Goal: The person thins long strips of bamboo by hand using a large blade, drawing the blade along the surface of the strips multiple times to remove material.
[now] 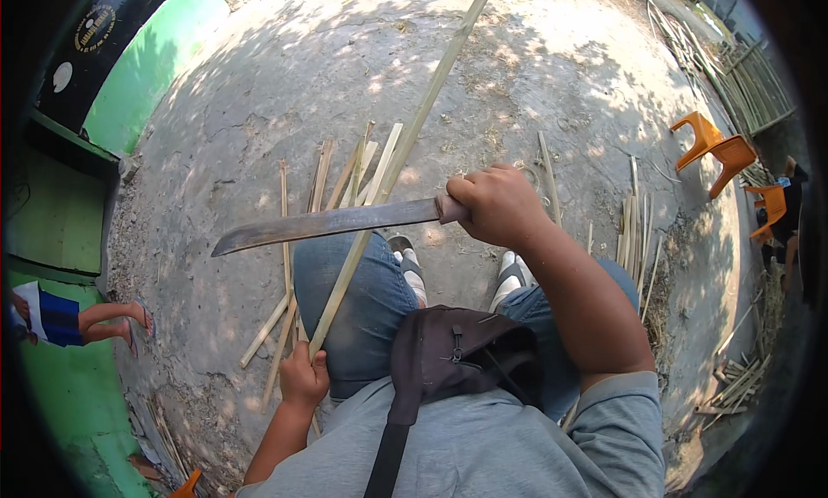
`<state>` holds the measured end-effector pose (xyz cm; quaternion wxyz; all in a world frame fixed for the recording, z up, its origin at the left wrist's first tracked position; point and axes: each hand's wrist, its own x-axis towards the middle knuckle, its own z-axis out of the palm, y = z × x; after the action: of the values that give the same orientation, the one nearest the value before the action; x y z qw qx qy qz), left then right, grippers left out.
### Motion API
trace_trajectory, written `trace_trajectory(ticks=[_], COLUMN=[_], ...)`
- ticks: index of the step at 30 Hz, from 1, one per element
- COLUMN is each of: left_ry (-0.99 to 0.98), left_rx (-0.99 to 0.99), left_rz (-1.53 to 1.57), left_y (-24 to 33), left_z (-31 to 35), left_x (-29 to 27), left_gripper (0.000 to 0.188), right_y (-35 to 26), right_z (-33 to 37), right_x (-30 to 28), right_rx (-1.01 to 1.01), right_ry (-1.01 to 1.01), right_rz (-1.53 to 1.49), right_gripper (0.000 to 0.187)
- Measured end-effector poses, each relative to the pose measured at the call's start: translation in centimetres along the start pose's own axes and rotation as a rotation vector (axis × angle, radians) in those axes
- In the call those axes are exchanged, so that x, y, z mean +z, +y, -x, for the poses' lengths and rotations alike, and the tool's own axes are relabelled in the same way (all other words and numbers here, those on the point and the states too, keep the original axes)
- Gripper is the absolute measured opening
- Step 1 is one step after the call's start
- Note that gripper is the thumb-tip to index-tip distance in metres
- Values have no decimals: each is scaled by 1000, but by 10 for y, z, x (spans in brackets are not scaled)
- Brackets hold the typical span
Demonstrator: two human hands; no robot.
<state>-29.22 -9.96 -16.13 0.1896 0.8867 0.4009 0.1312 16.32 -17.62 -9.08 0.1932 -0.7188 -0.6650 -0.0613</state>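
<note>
In the centre, my right hand [502, 206] holds the knife [319, 229], which points left and crosses in front of the strip [429, 97]. At lower left, my left hand [304, 377] grips this strip. Orange chairs [733, 156] stand at upper right.

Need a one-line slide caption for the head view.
Right hand holding a machete, its blade crossing in front of a long pale strip gripped by the left hand.

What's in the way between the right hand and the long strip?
Just the knife in the right hand; it crosses the strip in this view. Nothing else visible is between them. I can't tell whether knife and strip touch.
</note>
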Motion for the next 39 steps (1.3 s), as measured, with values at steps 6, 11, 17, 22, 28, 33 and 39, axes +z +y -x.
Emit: trace_trajectory(ticks=[6,11,17,22,28,33,39], left_ry=[6,-52,-13,-14,-51,-6,13], left_rx=[32,-6,1,-8,-19,37,4], left_rz=[-25,-78,-34,-106,-106,-105,-91], left_y=[3,7,5,13,9,-1,1], left_z=[-1,-1,1,4,3,2,1], left_x=[-5,-13,-11,-19,-17,-9,-8], left_gripper=[57,55,55,53,52,52,53], right_y=[25,42,5,27,4,5,38], right_z=[-14,-11,-6,-7,-6,-8,-10], right_x=[-19,-26,7,6,6,13,14], right_rx=[100,400,-47,175,165,24,247], right_ry=[49,101,21,-6,-13,-103,92], right_rz=[47,41,2,24,-29,-32,-61], right_gripper=[15,11,14,16,13,17,12])
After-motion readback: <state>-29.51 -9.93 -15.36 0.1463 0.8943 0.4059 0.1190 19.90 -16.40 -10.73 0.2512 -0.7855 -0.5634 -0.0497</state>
